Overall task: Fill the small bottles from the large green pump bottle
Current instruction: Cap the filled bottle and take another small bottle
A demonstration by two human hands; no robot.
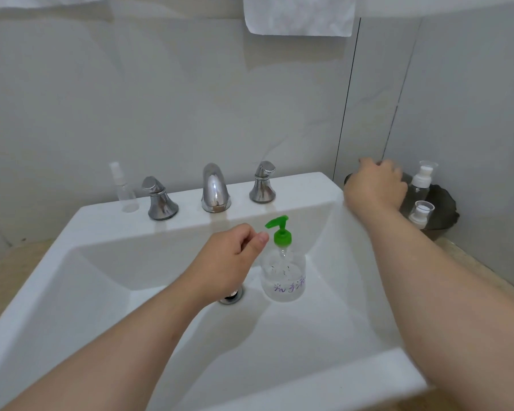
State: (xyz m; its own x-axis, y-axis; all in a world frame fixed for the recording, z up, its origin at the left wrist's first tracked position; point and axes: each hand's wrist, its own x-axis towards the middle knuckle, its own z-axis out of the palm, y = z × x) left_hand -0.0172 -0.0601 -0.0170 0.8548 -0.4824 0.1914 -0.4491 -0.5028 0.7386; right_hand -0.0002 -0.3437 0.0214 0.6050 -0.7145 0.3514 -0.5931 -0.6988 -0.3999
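The left hand [230,256] hovers over the sink basin with its fingers [244,232] loosely curled and holding nothing, the thumb tip just beside the green pump head of the large pump bottle [283,268] but apart from it. The right hand [374,185] reaches past the sink's right rim over a dark tray [441,209]; its fingers are bent downward and blurred, and whether they grip anything cannot be told.

The pump bottle stands upright inside the white sink [131,262], right of the drain [230,296]. Its clear body holds a clear liquid in the lower part, with purple handwriting on the wall.

On the tray stand two small clear bottles: a taller capped bottle [421,178] with a white pump top under a clear cover, and a nearer short bottle [421,213]; their contents cannot be made out. A third small spray bottle [123,185], seemingly empty, stands on the sink ledge left of the left tap handle [159,200], with the faucet spout [215,189] in the middle.
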